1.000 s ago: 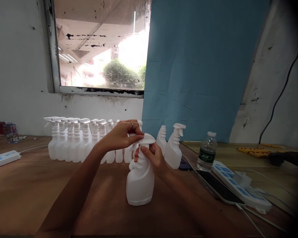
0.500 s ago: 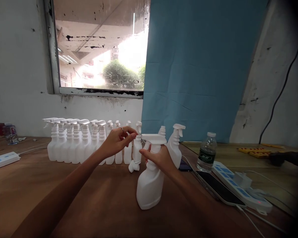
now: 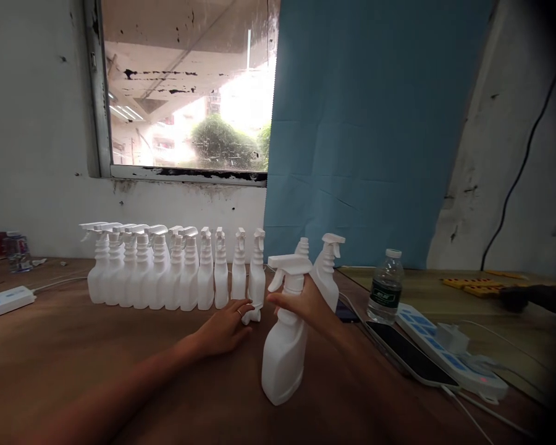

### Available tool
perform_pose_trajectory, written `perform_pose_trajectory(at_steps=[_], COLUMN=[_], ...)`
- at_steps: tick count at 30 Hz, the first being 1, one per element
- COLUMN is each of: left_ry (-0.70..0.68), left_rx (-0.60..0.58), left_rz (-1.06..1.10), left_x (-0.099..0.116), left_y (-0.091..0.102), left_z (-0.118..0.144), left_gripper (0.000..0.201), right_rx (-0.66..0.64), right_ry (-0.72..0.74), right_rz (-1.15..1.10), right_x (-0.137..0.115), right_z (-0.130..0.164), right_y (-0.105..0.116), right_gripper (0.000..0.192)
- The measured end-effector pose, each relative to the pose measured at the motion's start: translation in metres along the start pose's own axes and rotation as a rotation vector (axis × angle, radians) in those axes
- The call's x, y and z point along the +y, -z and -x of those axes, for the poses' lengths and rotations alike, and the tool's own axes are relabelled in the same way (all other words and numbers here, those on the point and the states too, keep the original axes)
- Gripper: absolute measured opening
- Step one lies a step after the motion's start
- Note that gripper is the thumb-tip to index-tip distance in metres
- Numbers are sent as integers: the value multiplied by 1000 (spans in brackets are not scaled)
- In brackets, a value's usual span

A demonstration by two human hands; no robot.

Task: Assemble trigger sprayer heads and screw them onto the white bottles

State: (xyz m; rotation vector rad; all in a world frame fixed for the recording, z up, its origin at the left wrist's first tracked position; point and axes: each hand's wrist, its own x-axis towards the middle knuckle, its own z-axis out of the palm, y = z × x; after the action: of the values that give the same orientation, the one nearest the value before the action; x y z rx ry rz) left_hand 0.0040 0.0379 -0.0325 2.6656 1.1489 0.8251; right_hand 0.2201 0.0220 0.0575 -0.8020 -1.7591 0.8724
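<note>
My right hand is wrapped round the neck of a white spray bottle, which is slightly tilted and has its trigger head on top, pointing left. Low over the table, my left hand reaches toward a loose white trigger head lying there. Its fingers are stretched out and apart; the fingertips overlap the loose head, and I cannot tell whether they touch it. Behind the held bottle stand another capped spray bottle and a bottle neck without a head.
A row of several white spray bottles stands along the back left. To the right are a water bottle, a phone and a power strip with cables. Another power strip lies at the far left.
My left hand has dropped from beside the held bottle's top to the loose trigger head on the table. The held spray bottle has shifted slightly down and right and turned a little.
</note>
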Motion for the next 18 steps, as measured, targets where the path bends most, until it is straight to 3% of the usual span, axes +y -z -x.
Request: perform_pose_trajectory(at_steps=[3,6,10,14,18], left_ry=[-5,26,32,27,37], left_rx=[-17,-34,-17,16,55], left_rz=[-9,6,29,9,39], left_x=[-4,-7,-7,-9,-13], left_y=[-5,-8,-11,-17,-22], left_z=[1,3,4,5,7], left_gripper=[56,57,54,56,45], right_rx=[123,235,195,187,175], right_ry=[6,47,-34,-38,-37], right_rz=[124,373,686,706,765], right_x=[6,5,-11,-21,-11], right_z=[8,17,18,-12,-58], right_y=[8,23,53,77,82], right_gripper=[51,48,41,46,45])
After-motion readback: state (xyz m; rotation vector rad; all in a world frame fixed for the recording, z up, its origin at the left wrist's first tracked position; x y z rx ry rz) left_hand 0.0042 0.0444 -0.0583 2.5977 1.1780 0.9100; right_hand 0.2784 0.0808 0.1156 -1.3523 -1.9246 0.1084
